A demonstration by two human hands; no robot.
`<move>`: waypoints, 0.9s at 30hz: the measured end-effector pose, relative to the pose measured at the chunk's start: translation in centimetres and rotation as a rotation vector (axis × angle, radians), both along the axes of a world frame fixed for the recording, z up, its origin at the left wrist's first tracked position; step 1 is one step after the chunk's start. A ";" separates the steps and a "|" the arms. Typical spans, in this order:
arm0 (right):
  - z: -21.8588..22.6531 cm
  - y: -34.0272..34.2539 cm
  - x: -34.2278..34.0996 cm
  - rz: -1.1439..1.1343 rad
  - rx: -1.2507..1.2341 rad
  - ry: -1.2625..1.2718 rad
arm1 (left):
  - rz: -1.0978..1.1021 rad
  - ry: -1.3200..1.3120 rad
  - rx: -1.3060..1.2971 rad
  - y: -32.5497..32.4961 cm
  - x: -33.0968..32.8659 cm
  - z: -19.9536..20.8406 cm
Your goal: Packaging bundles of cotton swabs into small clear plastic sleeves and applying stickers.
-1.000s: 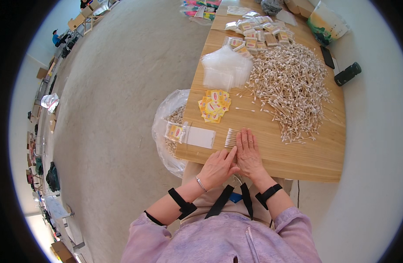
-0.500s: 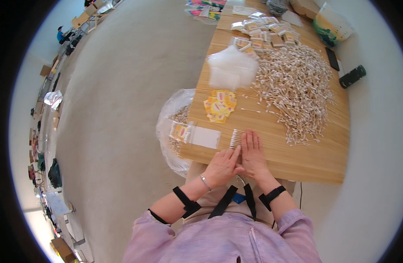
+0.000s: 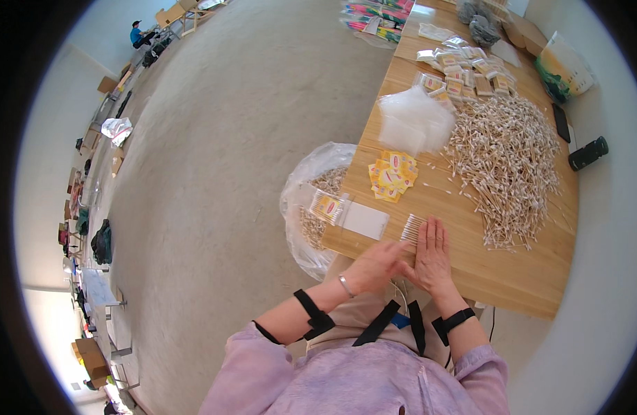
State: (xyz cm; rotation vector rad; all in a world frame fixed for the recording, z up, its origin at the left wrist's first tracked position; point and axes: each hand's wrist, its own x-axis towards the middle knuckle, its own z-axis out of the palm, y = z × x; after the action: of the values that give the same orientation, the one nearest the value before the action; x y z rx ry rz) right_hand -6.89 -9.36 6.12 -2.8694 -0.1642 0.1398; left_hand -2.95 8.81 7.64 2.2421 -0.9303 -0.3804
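Observation:
A short row of cotton swabs (image 3: 411, 228) lies side by side near the front edge of the wooden table. My right hand (image 3: 432, 259) rests flat along the row's right side, fingers stretched out and covering part of it. At the row's near ends is my left hand (image 3: 377, 265), its fingers loosely bent beside my right thumb; nothing shows in them. Left of the row lies a blank white card (image 3: 366, 220), touching a clear packet of swabs with a yellow label (image 3: 327, 207) at the table's left edge. Yellow printed cards (image 3: 392, 176) lie in a loose pile beyond.
A large heap of loose swabs (image 3: 505, 166) covers the right of the table (image 3: 470, 277). Clear bags (image 3: 416, 119) and filled packets (image 3: 463, 72) lie farther back. A black cylinder (image 3: 588, 153) and phone (image 3: 560, 123) lie by the wall. Below the left edge, a plastic sack (image 3: 297, 180) holds swabs.
The whole view has shifted, so the table sits farther right and lower. My left fingers have bent and drawn back slightly from the swab row. My right hand stays flat beside it.

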 end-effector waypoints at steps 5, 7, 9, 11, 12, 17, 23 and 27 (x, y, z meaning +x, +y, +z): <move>0.5 0.2 0.0 -0.014 -0.033 0.004 | 0.331 -0.463 0.128 8.6 3.2 -0.9; 0.5 0.0 0.0 -0.017 -0.039 0.012 | 0.372 -0.486 0.198 11.6 4.4 -1.3; 0.2 -0.1 -0.1 -0.005 -0.031 -0.017 | 0.416 -0.508 0.270 13.4 5.3 -1.5; 0.1 -0.1 -0.1 -0.001 -0.038 -0.022 | 0.345 -0.516 0.283 13.9 6.3 -1.3; 0.1 -0.2 -0.1 0.000 -0.043 -0.028 | 0.345 -0.514 0.281 13.8 6.7 -1.3; 0.2 0.0 -0.1 -0.007 -0.058 -0.017 | 0.155 -0.499 0.290 12.3 8.5 -1.1; 0.0 -0.1 -0.1 -0.008 -0.065 -0.021 | 0.122 -0.443 0.298 11.7 8.3 -1.2; 0.1 -0.2 -0.1 -0.006 -0.070 -0.027 | 0.112 -0.442 0.370 10.8 7.4 -1.3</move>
State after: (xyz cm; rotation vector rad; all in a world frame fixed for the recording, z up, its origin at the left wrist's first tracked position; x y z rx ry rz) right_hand -6.96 -9.53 6.19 -2.9428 -0.1588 0.1076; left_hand 4.44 19.65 6.34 2.7736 -1.0095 0.0028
